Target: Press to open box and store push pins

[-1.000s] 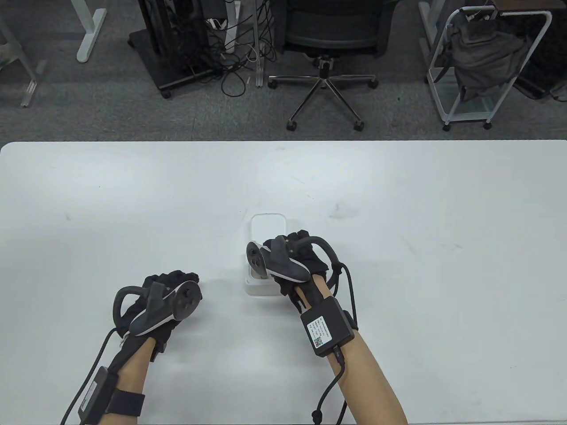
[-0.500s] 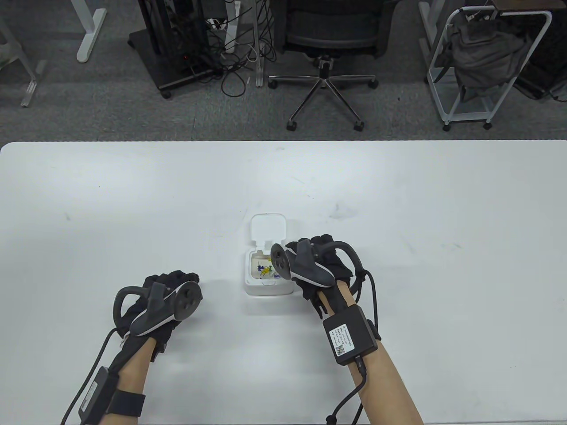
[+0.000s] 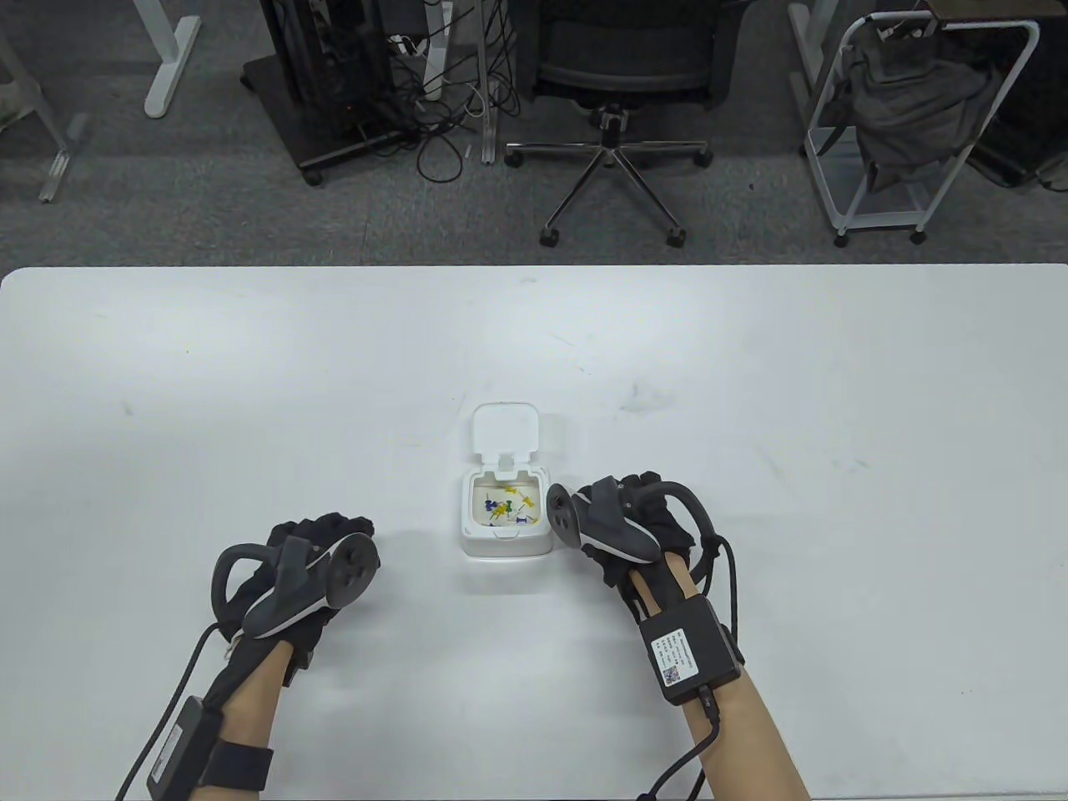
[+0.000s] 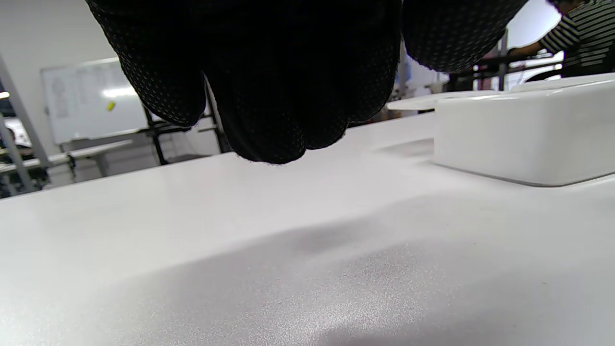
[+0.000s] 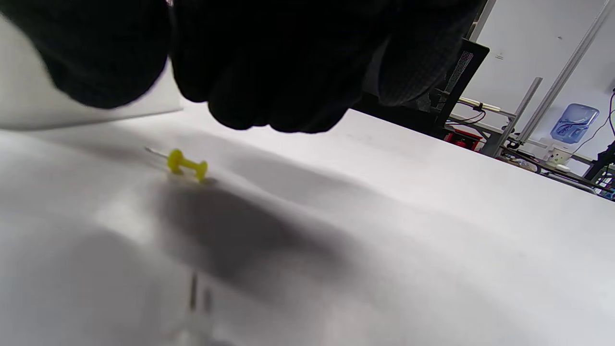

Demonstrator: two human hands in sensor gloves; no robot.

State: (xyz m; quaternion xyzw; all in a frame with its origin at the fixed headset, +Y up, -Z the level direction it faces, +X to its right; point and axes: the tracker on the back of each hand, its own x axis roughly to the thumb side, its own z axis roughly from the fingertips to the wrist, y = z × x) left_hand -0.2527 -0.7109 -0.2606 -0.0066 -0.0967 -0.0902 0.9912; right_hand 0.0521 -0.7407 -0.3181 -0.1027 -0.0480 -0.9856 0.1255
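so the right hand (image 3: 622, 526) has pulled back off the box (image 3: 506, 516) to its right side, leaving the lid (image 3: 506, 430) flipped up and the push pins (image 3: 506, 507) inside now showing.

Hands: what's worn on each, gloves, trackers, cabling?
Both hands, left hand and right hand, wear black dotted-fabric gloves with grey-and-white ringed trackers strapped on the back. Each forearm carries a black box; the right one bears a white label. Black cables trail off.

Left hand (image 3: 304, 567) low, right hand (image 3: 622, 526) low — fingers curled
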